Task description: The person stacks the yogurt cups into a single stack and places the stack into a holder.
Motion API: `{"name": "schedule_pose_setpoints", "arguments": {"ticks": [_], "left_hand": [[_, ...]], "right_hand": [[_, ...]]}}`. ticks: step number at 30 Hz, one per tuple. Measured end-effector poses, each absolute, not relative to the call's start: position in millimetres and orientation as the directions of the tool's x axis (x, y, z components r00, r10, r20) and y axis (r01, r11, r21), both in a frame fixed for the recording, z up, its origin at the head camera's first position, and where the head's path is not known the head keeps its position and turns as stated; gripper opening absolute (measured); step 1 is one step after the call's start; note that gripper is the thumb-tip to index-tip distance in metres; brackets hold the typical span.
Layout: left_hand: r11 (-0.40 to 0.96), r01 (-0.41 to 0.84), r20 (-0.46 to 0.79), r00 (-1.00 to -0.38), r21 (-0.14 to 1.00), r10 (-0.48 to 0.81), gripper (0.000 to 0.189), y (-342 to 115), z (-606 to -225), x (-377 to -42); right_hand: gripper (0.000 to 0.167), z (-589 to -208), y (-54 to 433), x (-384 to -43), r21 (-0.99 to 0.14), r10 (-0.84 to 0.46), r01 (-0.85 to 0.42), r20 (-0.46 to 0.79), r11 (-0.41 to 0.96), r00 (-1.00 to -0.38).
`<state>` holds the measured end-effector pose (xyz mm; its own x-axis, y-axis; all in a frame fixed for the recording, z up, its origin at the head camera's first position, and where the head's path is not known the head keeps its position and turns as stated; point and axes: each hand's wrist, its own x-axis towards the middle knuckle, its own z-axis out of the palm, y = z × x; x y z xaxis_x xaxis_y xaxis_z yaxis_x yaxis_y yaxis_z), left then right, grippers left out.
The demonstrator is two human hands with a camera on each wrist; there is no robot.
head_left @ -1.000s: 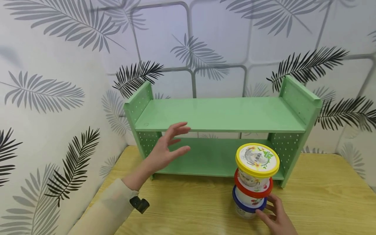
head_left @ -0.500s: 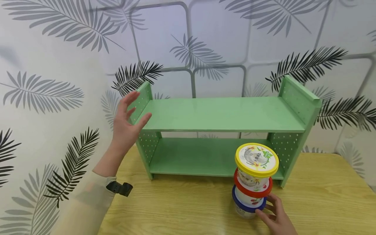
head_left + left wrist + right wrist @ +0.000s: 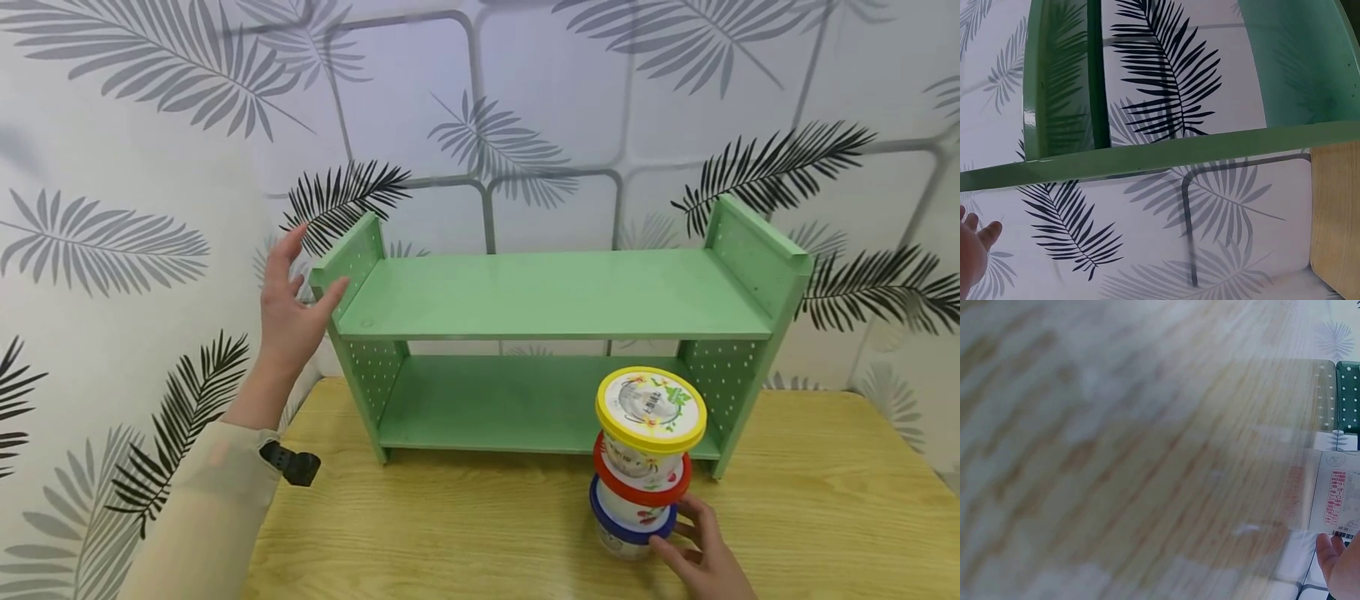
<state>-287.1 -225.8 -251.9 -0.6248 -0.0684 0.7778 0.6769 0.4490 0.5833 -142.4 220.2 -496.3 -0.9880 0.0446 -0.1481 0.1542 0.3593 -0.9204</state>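
Observation:
Three round white tubs stand stacked on the table: a yellow-lidded tub (image 3: 651,408) on top, a red-lidded tub (image 3: 643,492) in the middle and a blue-lidded tub (image 3: 630,533) at the bottom. My right hand (image 3: 708,558) holds the right side of the blue-lidded tub, thumb in front and fingers curved round its edge. My left hand (image 3: 288,321) is raised beside the left end of a green two-tier shelf (image 3: 547,292), fingers and thumb spread apart, holding nothing. In the left wrist view, the left fingertips (image 3: 988,234) appear apart from the green frame.
The shelf stands on the wooden table (image 3: 450,517), behind the tubs. Its perforated side panels (image 3: 757,258) rise above the upper board. A leaf-patterned wall (image 3: 150,208) encloses the left and back. A black camera (image 3: 300,468) is strapped to the left wrist.
My left hand has swung left from in front of the shelf to its left end, rising on the way. The right hand and the stacked tubs stay in place.

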Motion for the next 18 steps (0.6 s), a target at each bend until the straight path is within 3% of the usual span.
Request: {"name": "schedule_pose_setpoints", "arguments": {"ticks": [7,18], "left_hand": [[0.421,0.609,0.688,-0.724,0.673,-0.051,0.055,-223.3,-249.6,-273.4],[0.281,0.668,0.705,-0.708,0.689,-0.045,0.041,-236.1,-275.8,-303.4]], "right_hand": [[0.079,-496.3,219.5,-140.7,-0.921,0.045,0.140,-0.133,0.365,-0.990],[0.081,-494.7,220.0,-140.9,-0.917,0.046,0.154,-0.147,0.369,-0.988]]}}
